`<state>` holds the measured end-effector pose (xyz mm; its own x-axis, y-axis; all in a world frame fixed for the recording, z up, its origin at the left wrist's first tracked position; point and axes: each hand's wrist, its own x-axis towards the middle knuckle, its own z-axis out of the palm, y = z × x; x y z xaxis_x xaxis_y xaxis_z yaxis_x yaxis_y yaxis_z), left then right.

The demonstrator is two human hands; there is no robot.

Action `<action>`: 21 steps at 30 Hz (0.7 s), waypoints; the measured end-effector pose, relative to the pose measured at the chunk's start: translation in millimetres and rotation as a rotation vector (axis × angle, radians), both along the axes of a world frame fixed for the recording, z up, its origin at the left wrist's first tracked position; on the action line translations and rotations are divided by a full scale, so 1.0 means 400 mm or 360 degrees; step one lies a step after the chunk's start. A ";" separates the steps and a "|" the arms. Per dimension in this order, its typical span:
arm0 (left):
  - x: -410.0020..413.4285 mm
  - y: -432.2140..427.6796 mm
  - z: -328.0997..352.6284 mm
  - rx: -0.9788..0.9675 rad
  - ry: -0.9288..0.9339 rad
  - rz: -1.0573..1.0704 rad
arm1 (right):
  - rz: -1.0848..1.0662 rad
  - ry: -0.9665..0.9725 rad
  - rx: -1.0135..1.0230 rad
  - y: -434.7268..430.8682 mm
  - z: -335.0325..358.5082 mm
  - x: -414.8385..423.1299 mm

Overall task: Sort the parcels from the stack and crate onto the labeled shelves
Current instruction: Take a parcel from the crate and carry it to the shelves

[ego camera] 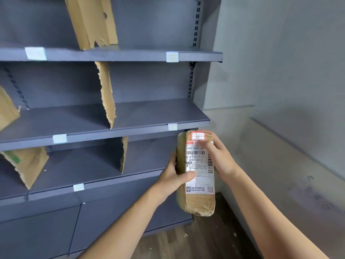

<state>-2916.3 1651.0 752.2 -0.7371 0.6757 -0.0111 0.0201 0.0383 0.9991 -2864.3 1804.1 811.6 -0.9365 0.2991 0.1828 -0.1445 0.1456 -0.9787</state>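
A brown taped cardboard parcel (197, 201) stands upright in front of the right end of the grey shelving. It carries a white shipping label and a small red-framed sticker with a handwritten number at its top. My left hand (174, 175) grips its left side with the thumb across the label. My right hand (221, 157) holds its right edge, fingers lying over the upper part of the label. The parcel hangs just below the edge of the middle shelf (130, 126), beside the white shelf tag (172, 126).
Torn cardboard dividers (107, 94) split each grey shelf into bays, and white tags (59, 138) mark the shelf edges. A plain grey wall (280, 71) closes the right side. Wooden floor (205, 240) shows below the parcel.
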 end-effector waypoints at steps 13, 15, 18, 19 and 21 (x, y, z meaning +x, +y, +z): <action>-0.195 -0.414 0.060 0.0132 0.0010 0.0088 | 0.0087 0.0113 0.0155 -0.414 0.062 -0.213; -0.221 -0.468 0.065 0.0155 0.0028 0.0107 | 0.0090 0.0126 0.0148 -0.474 0.069 -0.239; -0.254 -0.545 0.070 0.0158 0.0039 0.0125 | 0.0104 0.0131 0.0171 -0.551 0.077 -0.280; -0.266 -0.568 0.070 0.0147 0.0028 0.0130 | 0.0111 0.0122 0.0179 -0.573 0.077 -0.293; -0.287 -0.613 0.070 0.0143 0.0007 0.0144 | 0.0133 0.0098 0.0195 -0.615 0.077 -0.316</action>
